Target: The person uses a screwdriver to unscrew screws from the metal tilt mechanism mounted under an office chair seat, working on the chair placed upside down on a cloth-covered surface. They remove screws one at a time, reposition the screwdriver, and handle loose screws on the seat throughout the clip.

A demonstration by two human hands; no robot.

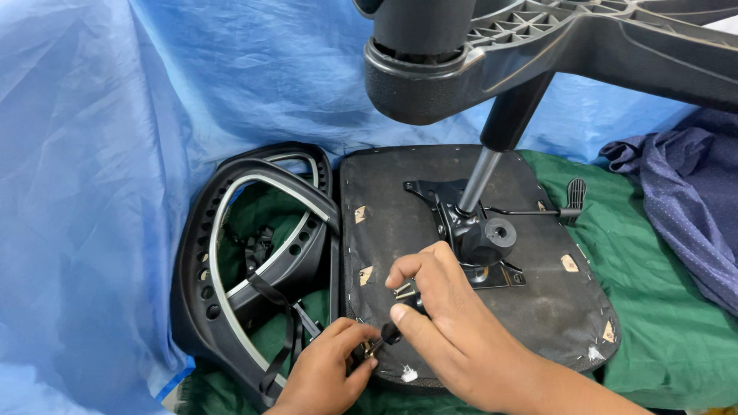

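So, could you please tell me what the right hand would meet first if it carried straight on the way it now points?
Probably the left hand: the right hand points its small tool down-left at the fitting pinched there, though depth is unclear.

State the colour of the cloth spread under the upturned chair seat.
Green cloth, shown best in the head view.

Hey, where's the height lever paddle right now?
In the head view, the lever paddle sits right of center, past the upturned seat's right edge, over the green cloth, at the end of a thin rod from the mechanism.
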